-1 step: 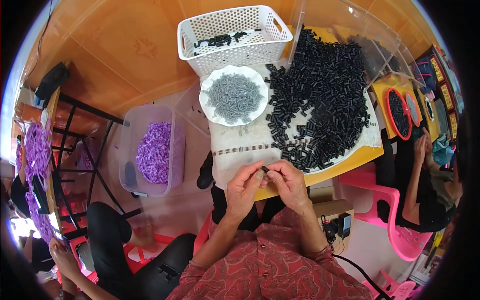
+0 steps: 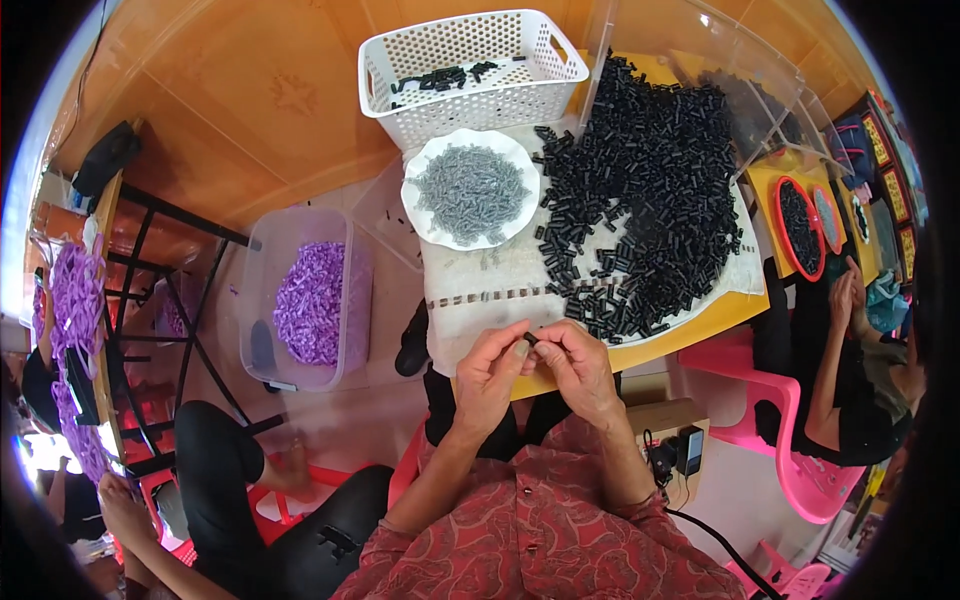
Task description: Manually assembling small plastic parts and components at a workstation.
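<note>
Over the near edge of the table, my left hand (image 2: 486, 382) and my right hand (image 2: 581, 378) meet at the fingertips. Both are closed in a pinch around one small black tube-like piece (image 2: 531, 339); most of it is covered by the fingers. Just beyond, a large heap of similar short black pieces (image 2: 660, 180) spreads over the right of the table on a pale cloth (image 2: 450, 345). To the left of that heap, a white scalloped plate (image 2: 411, 200) carries a pile of small clear-grey pieces (image 2: 470, 190).
A white perforated basket (image 2: 480, 115) with some black pieces stands at the back, beside a clear plastic bin (image 2: 740, 40). On the floor at left is a translucent tub (image 2: 256, 330) of purple pieces. People sit at both sides; a pink chair (image 2: 790, 470) is at right.
</note>
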Motion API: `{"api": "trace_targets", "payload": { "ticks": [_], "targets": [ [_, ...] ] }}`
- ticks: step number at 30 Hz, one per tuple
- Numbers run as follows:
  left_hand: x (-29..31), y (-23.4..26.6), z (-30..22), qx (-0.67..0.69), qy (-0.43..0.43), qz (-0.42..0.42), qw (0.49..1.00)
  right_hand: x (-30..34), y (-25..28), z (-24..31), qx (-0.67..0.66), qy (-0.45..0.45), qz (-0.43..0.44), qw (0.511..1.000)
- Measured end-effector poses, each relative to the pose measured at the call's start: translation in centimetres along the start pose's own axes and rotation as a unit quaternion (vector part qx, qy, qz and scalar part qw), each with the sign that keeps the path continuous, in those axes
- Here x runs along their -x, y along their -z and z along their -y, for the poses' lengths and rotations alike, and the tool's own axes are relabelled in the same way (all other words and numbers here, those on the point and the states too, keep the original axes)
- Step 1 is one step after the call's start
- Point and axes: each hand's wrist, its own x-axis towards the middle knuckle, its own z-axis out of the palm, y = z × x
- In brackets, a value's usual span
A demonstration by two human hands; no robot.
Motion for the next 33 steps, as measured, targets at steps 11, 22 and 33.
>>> {"api": "trace_targets", "payload": {
  "ticks": [11, 22, 33],
  "targets": [
    [0.4, 1.5, 0.5, 0.062, 0.026, 0.032, 0.997, 0.3, -1.0, 0.1, -0.049, -0.024, 0.015, 0.998],
    [0.7, 1.4, 0.5, 0.114, 0.064, -0.008, 0.991, 0.1, -1.4, 1.7, -0.017, -0.028, 0.029, 0.999],
    [0.5, 2.7, 1.0, 0.195, 0.071, -0.065, 0.976, -1.9, -2.1, 1.7, 0.116, 0.047, -0.047, 0.991]
  ]
}}
